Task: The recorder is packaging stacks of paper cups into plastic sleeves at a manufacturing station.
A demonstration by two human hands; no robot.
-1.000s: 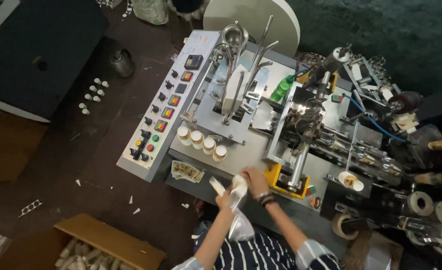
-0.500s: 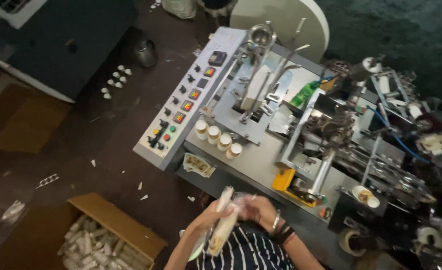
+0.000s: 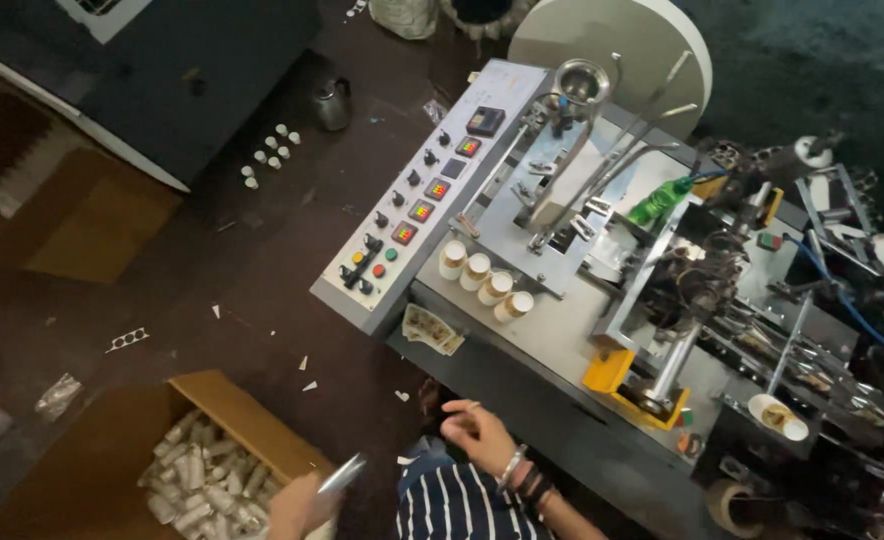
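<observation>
The left hand (image 3: 297, 505) is low at the bottom edge of the view, just over the near rim of an open cardboard box (image 3: 227, 395) on the floor, and its fingers are closed around a slim, pale, shiny sleeve (image 3: 342, 473) that sticks up and to the right from the fist; it looks like a thin plastic-wrapped stack, though it is too blurred to say exactly what is inside. The right hand (image 3: 482, 432) hangs above a striped shirt (image 3: 452, 505), well apart from the sleeve, with bracelets (image 3: 517, 470) at the wrist; its fingers are loosely curled and hold nothing that shows. The box is heaped with small whitish rolls (image 3: 202, 480) of the same pale colour. Ahead stands a grey machine whose sloped control panel (image 3: 417, 205) carries knobs and coloured buttons; on its desk (image 3: 552, 335) four paper cups (image 3: 484, 280) stand in a row, touching one another, beside a small folded paper (image 3: 430, 328). Judging by its look, the sleeve is light and somewhat soft, with a slippery film skin, so it would likely bend or slide if pinched at one end; a grip round its middle, with the palm under it, seems safest, and squeezing hard might crush what is inside.
</observation>
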